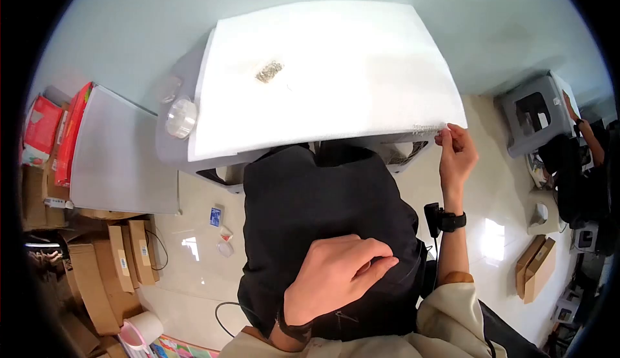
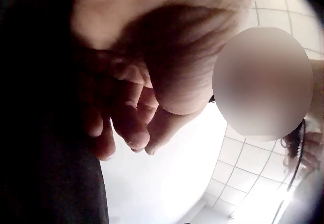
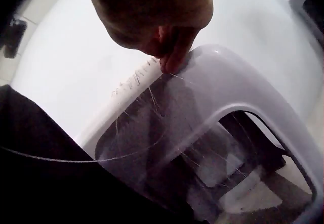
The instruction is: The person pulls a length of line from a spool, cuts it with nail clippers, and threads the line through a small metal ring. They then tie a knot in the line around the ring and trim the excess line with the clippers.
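Observation:
My right hand [image 1: 458, 154] is at the near right corner of the white-covered table [image 1: 336, 48], thumb and fingertips pinched together. In the right wrist view a thin pale strand [image 3: 181, 79] runs out from those fingertips. Beside them, a row of small thin pieces [image 1: 426, 128] lies along the table's edge, with fine strands [image 3: 152, 100] hanging below. What exactly the fingertips hold, I cannot tell. Over the black cloth [image 1: 323, 209] on the lap, my left hand [image 1: 339, 277] hovers with fingers loosely curled and nothing in it. A small heap of brownish-gold bits [image 1: 270, 71] lies farther back.
A clear round container [image 1: 182, 118] stands at the table's left end. Grey openwork supports [image 3: 233, 97] show under the tabletop. Cardboard boxes [image 1: 97, 280] and a grey panel [image 1: 126, 148] are on the left. Another person's arm [image 1: 591, 142] shows at far right.

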A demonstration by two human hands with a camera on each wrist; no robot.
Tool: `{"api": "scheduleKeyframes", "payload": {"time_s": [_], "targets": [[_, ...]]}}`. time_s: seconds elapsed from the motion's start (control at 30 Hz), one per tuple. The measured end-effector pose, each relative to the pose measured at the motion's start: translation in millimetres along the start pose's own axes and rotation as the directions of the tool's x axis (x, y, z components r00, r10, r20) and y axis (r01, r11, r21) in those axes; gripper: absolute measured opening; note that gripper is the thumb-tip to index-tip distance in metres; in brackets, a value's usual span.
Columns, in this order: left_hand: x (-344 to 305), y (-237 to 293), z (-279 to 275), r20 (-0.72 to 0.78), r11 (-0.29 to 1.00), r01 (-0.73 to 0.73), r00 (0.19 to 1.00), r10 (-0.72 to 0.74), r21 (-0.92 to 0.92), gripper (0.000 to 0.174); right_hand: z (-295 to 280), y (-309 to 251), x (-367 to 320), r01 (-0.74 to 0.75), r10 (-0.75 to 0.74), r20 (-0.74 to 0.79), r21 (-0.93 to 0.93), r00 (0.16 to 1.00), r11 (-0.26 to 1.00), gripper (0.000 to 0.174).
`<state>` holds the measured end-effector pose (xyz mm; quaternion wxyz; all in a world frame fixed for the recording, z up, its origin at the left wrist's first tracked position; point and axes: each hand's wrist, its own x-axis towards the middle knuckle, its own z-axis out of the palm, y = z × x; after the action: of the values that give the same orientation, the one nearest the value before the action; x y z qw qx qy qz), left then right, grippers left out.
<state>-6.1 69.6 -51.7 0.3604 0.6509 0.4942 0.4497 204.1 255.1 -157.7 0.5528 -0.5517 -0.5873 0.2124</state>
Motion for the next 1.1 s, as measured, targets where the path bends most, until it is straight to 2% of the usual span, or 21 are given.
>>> {"api": "scheduleKeyframes", "payload": {"time_s": [0.13, 0.33, 0.43, 0.57, 0.6, 0.7, 0.77, 0.83, 0.87, 0.97, 1.0, 1.03, 1.1], "targets": [[-4, 3, 2, 0.017, 0.999, -0.002, 1.0, 0.001, 0.045, 0.01, 0, 3, -3, -0.004, 0.006, -0.023, 0.078, 1.0, 0.997, 0.012], [-1, 2, 5, 0.018, 0.999, -0.002, 1.0, 0.001, 0.039, 0.01, 3, 14, -3, 0.147, -0.148, -0.021, -0.057, 0.989, 0.988, 0.01], [2, 0, 5, 0.016, 1.0, 0.02, 1.0, -0.02, 0.015, 0.01, 2, 21, -4, 0.172, -0.175, -0.009, -0.137, 0.985, 0.976, 0.008], [10, -5, 3, 0.015, 1.0, 0.031, 0.999, -0.031, -0.005, 0.01, 0, 13, -2, 0.224, -0.224, 0.018, -0.149, 0.974, 0.963, 0.007], [11, -6, 4, 0.008, 1.0, 0.027, 1.0, -0.027, -0.011, 0.01, -5, 15, -2, 0.222, -0.215, 0.06, -0.158, 0.975, 0.962, 0.012], [13, -5, 4, 0.017, 1.0, 0.019, 1.0, -0.019, 0.01, 0.009, -22, 5, -17, 0.257, -0.258, 0.031, -0.265, 0.966, 0.93, 0.019], [11, -2, 6, 0.02, 1.0, 0.02, 1.0, -0.02, -0.01, 0.009, -37, -9, -34, 0.094, -0.109, -0.097, -0.15, 0.989, 0.984, 0.021], [6, 2, 8, 0.029, 1.0, 0.018, 0.999, -0.018, -0.015, 0.009, -46, -27, -51, -0.082, 0.077, -0.196, -0.013, 0.977, 0.997, 0.022], [2, 4, 9, 0.035, 1.0, 0.013, 0.999, -0.013, -0.015, 0.009, -48, -41, -55, -0.068, 0.062, -0.245, -0.015, 0.968, 0.998, 0.022], [-2, 10, 9, 0.059, 1.0, 0.02, 0.998, -0.018, -0.025, 0.009, -60, -71, -64, -0.006, -0.01, -0.188, -0.086, 0.982, 0.996, 0.022], [-3, 12, 8, 0.066, 0.999, 0.025, 0.998, -0.023, -0.03, 0.009, -57, -86, -67, -0.028, 0.014, -0.173, -0.077, 0.985, 0.997, 0.02], [0, 12, 3, 0.083, 1.0, 0.007, 0.997, -0.005, -0.021, 0.009, -55, -84, -74, -0.037, 0.029, -0.106, -0.067, 0.994, 0.997, 0.019], [2, 13, -2, 0.08, 0.997, 0.058, 0.995, -0.054, -0.054, 0.009, -48, -84, -86, -0.031, 0.033, 0.043, -0.042, 0.999, 0.999, 0.018]]}}
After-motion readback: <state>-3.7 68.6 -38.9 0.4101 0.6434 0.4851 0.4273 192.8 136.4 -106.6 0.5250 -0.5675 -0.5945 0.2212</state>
